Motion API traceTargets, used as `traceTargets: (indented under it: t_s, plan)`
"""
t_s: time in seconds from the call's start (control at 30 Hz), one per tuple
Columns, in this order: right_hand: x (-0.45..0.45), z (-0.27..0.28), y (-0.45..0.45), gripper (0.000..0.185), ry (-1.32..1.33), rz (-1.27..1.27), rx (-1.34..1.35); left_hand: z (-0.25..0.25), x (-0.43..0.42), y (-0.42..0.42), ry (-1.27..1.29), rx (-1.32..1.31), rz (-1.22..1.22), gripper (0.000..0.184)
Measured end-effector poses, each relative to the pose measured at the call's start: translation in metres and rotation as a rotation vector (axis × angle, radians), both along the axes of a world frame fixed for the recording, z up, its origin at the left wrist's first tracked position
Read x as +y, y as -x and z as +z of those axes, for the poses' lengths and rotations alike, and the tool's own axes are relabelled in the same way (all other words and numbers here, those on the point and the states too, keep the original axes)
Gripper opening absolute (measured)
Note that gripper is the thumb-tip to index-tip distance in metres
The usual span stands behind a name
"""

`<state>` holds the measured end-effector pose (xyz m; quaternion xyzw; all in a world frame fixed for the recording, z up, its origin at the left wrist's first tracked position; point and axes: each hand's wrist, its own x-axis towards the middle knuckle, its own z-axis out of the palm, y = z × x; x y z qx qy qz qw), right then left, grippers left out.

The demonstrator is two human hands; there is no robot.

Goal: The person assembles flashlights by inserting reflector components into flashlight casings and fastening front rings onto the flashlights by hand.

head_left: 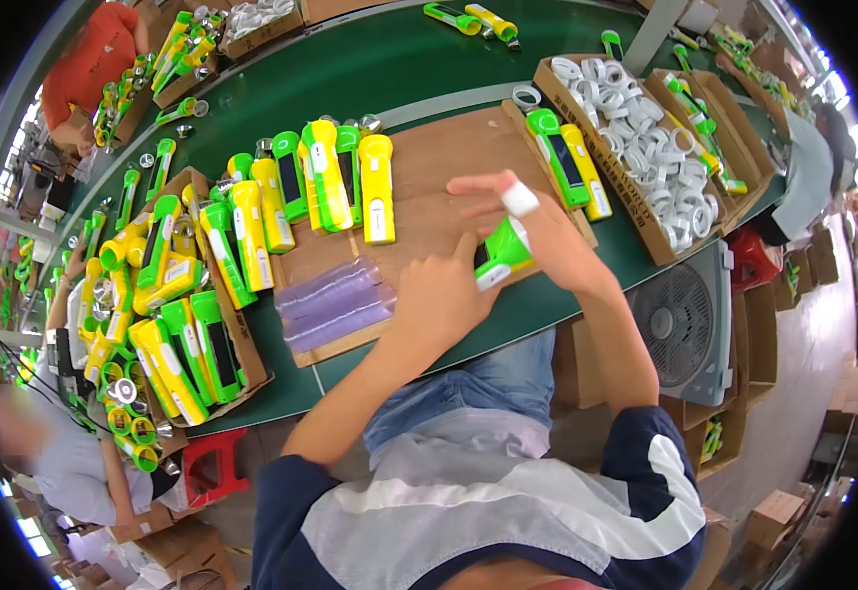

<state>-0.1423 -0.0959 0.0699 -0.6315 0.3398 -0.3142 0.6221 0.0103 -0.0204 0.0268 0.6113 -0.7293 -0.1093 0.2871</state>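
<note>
A green and yellow flashlight is between my two hands, tilted, just above the front edge of a brown board. My left hand is closed about its lower end, with the index finger along the side. My right hand comes over its upper end. Two of its fingers stretch out to the left; the thumb is hidden. A white band shows at one right finger; whether it is tape or a loose ring I cannot tell. Flattish purple translucent pieces lie left of my left hand.
More flashlights stand in a row along the board. On the left, a carton holds many more. To the right are a carton of white rings, two flashlights, and a grey fan. Other people sit at both sides.
</note>
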Motion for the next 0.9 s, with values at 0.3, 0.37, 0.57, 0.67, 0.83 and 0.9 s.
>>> traceTargets:
  t_s: [0.3,0.37,0.57,0.67,0.83,0.9]
  plan:
    - [-0.009,0.002,0.007,0.044,0.131,0.131,0.064,0.002,-0.003,0.009,-0.180,0.281,-0.014,0.047]
    - [-0.015,-0.002,0.006,0.043,0.111,-0.023,0.168,0.002,-0.015,0.009,-0.215,0.106,0.027,0.052]
    - [-0.012,0.017,0.003,0.061,0.521,0.029,-0.082,0.001,-0.014,-0.003,-0.844,0.912,-0.381,0.043]
    - [-0.008,0.021,0.020,0.061,0.347,0.227,-0.122,0.024,-0.008,0.007,-0.959,0.978,-0.324,0.037]
    - [0.006,0.005,0.003,0.056,0.159,-0.282,0.246,0.001,-0.021,0.016,-0.113,0.051,0.065,0.036]
    - [0.006,0.008,0.012,0.063,0.112,-0.158,0.111,0.003,-0.017,0.010,-0.124,0.131,-0.017,0.037]
